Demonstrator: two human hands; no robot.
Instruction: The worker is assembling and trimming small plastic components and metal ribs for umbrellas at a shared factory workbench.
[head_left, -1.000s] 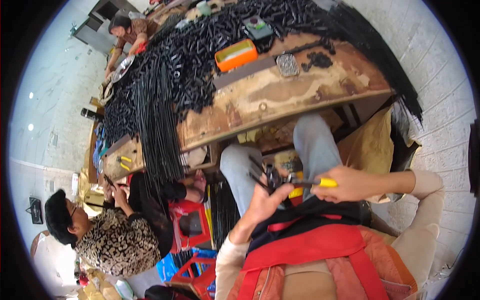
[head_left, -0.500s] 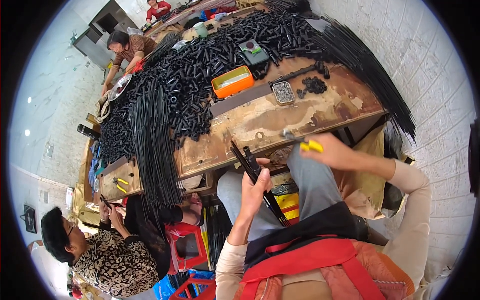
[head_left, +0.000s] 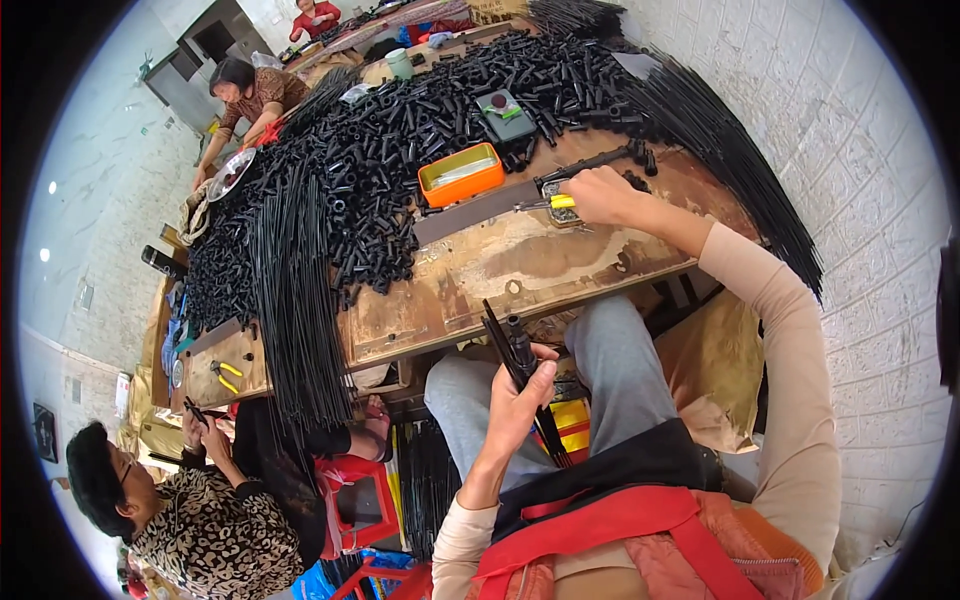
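Note:
My left hand (head_left: 517, 400) grips a small bundle of thin black rods with a black tube on top (head_left: 517, 350), held above my lap at the front edge of the worn wooden bench (head_left: 480, 290). My right hand (head_left: 600, 195) is stretched out over the bench, shut on a yellow-handled tool (head_left: 562, 201), its tip at a small metal tin (head_left: 556, 190). An orange tray (head_left: 461, 175) sits just left of that hand, beside a long dark metal bar (head_left: 500, 200).
A big heap of short black tubes (head_left: 400, 150) covers the bench's far half; long black rods (head_left: 295, 310) hang over its left edge and more (head_left: 730, 160) along the right wall. A seated person in a patterned top (head_left: 200, 520) works lower left; another person (head_left: 250, 95) far back.
My right hand has reached from my lap out to the metal tin on the bench, carrying the yellow-handled tool. My left hand has lifted the rod bundle slightly.

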